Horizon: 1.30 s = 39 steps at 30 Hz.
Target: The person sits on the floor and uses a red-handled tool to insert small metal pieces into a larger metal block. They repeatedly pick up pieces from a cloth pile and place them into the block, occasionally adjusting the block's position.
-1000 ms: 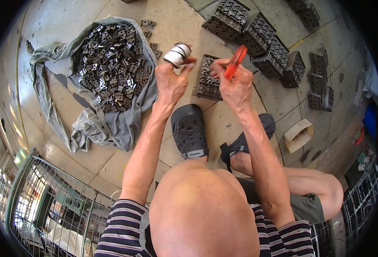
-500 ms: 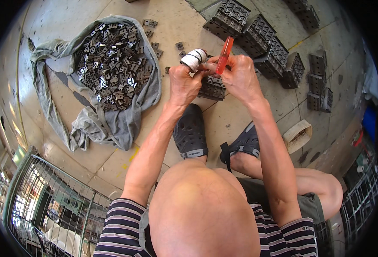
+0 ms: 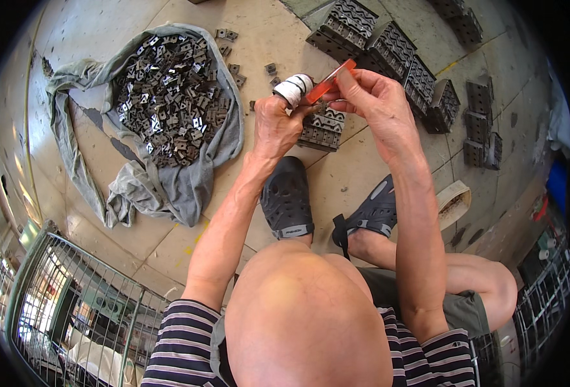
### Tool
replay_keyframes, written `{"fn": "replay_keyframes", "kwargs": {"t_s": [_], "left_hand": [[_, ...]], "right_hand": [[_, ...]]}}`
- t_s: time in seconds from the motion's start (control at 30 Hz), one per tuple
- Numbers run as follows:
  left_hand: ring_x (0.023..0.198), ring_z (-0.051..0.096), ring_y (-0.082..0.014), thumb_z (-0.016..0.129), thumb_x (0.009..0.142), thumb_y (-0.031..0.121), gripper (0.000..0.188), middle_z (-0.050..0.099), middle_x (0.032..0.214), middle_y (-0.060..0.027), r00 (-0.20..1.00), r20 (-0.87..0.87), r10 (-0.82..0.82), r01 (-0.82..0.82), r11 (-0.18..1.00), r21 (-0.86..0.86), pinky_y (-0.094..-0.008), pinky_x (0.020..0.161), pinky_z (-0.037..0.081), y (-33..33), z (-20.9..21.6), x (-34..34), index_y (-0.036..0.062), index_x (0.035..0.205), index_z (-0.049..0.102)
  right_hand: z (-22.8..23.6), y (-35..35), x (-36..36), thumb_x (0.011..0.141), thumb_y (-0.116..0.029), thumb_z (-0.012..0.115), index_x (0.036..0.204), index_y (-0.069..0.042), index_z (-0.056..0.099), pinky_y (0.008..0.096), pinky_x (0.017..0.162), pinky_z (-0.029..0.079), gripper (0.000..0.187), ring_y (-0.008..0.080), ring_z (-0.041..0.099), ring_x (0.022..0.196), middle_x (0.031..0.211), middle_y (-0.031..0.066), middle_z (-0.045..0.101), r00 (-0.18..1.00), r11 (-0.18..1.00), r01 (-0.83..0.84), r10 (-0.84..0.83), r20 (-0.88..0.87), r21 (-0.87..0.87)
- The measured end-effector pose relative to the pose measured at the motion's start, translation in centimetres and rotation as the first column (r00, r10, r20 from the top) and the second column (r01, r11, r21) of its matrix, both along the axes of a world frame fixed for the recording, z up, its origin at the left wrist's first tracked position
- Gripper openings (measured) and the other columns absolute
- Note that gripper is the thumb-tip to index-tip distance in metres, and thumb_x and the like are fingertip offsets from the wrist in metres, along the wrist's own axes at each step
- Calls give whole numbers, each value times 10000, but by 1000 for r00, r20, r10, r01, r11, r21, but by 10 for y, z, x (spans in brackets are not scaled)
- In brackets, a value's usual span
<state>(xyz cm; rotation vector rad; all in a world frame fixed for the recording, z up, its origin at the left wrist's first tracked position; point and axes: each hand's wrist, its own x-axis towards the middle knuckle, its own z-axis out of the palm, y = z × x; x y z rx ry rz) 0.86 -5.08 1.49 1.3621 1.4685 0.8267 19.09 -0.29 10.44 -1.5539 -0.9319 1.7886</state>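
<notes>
My right hand (image 3: 385, 106) pinches a flat, translucent red strip (image 3: 327, 85) between thumb and fingers. The strip slants down to the left, and its lower end comes close to my left hand (image 3: 277, 128). That left hand is closed, with white wrapping (image 3: 292, 89) and dark bands around one digit. What its fingertips hold, if anything, I cannot make out. Just beneath both hands, a small block of stacked dark metal parts (image 3: 320, 137) stands on the floor, its far side partly hidden by them.
A grey cloth (image 3: 230, 129) on the left holds a heap of small metal clips (image 3: 165, 97); several loose clips (image 3: 227, 34) lie beside it. More stacked metal blocks (image 3: 391, 48) stand at the far right. A pale scoop-like container (image 3: 454, 203) sits right of my shoes (image 3: 288, 200). Wire cage (image 3: 81, 284) at lower left.
My right hand has shifted right and its fingers have opened out somewhat. The red strip has tilted from nearly upright to a slant. More of the metal block shows. My left hand stays almost still.
</notes>
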Motion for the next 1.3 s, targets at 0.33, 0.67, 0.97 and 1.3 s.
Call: {"fn": "replay_keyframes", "kwargs": {"t_s": [0.33, 0.67, 0.97, 1.3], "left_hand": [[924, 702, -145, 861, 834, 81, 527, 774, 1042, -103, 998, 0, 56, -56, 998, 38, -325, 848, 570, -8, 6, 4, 31, 1332, 696], [1033, 709, -226, 906, 803, 133, 680, 760, 1147, -122, 951, 55, 304, -287, 936, -205, -358, 920, 560, -44, 6, 26, 0, 1406, 622], [1074, 730, -209, 875, 811, 72, 571, 773, 1166, -139, 942, 78, 326, -299, 922, -247, -345, 937, 564, -44, 3, 29, -21, 1335, 668], [1106, 707, -208, 892, 828, 116, 598, 757, 1205, -124, 934, 118, 336, -299, 919, -256, -352, 1002, 545, -46, -1, 30, 9, 1372, 670]], "right_hand": [[-5, 1, -10, 1012, -333, 757, 1111, 25, 697, 330, 823, 639, 376, 205, 775, 900, 1023, 132, 755, 922, 970, 144, -203, -330, -194], [0, 1, -15, 992, -286, 772, 1086, 20, 701, 328, 799, 632, 328, 209, 766, 859, 989, 130, 752, 929, 961, 184, -239, -282, -208], [2, 6, -9, 1003, -291, 754, 1005, 10, 736, 317, 760, 621, 301, 186, 763, 822, 931, 125, 765, 893, 955, 290, -293, -341, -62], [-21, 9, 0, 1014, -326, 737, 1001, 22, 737, 330, 760, 644, 348, 232, 782, 857, 938, 130, 763, 905, 963, 254, -268, -330, -88]]}}
